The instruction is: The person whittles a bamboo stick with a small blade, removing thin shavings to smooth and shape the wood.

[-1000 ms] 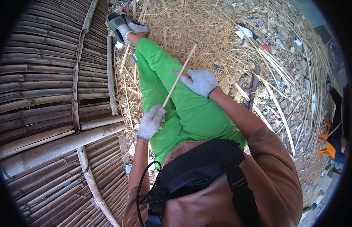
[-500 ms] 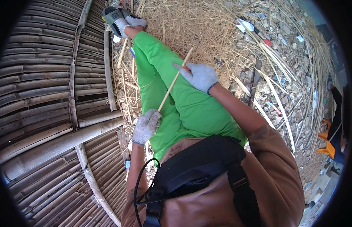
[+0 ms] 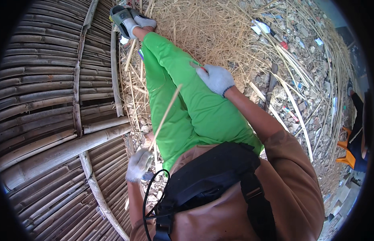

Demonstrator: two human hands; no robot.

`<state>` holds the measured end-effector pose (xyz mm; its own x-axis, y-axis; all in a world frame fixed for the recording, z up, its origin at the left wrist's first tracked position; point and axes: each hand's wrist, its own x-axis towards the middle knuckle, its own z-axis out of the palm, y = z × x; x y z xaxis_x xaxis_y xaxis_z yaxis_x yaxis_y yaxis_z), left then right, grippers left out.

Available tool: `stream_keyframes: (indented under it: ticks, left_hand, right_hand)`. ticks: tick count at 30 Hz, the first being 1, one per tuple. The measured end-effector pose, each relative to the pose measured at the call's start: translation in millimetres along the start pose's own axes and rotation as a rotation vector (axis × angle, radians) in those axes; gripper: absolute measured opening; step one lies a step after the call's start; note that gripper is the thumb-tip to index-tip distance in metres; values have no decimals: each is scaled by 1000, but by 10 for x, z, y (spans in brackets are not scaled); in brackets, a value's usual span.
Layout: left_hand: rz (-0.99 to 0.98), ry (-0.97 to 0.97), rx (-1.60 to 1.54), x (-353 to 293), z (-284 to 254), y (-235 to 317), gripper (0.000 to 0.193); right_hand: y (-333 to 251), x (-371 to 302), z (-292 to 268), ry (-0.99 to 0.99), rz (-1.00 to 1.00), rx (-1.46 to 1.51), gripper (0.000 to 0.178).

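- Tan bamboo stick point(image 3: 166, 116), held at its lower end by the left hand point(image 3: 138, 164) at about 8 o'clock; it slants toward 1 o'clock over the green trousers point(image 3: 213, 116).
- The left fingers look clamped on the stick; the right hand point(image 3: 216, 78), at 1 o'clock, has its fingers closed round a small knife point(image 3: 196, 65), blade toward 10 o'clock.
- The step in hand appears to be trimming or smoothing the stick, judged as between strokes, since blade and stick are apart.
- Another stroke would call for bringing the stick against the blade, with the right hand steady on the thigh and the left fingers clear of the edge.
- Blur softens the stick and left glove, so any cut marks cannot be made out; the right glove covers most of the knife's handle.
- Near 3 o'clock, the dark rim cuts off another person point(image 3: 358, 116) and an orange chair point(image 3: 347, 158).
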<state>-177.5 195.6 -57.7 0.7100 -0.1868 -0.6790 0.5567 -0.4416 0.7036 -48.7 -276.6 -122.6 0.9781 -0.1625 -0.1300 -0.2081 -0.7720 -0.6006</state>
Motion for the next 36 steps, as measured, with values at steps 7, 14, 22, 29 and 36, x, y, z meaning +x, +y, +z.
stream_keyframes:
  ticks: [7, 14, 22, 29, 36]
  left_hand:
    - [52, 141, 17, 197, 327, 479, 32]
    - [263, -57, 274, 1065, 842, 1065, 34]
    - [296, -26, 338, 793, 550, 731, 33]
    - [125, -8, -13, 94, -28, 6, 25]
    - [150, 135, 3, 164, 190, 461, 28]
  right_hand:
    - [-141, -110, 88, 190, -165, 46, 58]
    - [-248, -35, -56, -32, -130, -94, 62]
    - [-138, -9, -24, -52, -85, -58, 64]
    - [85, 47, 148, 82, -49, -11, 63]
    - [-148, -145, 63, 143, -108, 8, 60]
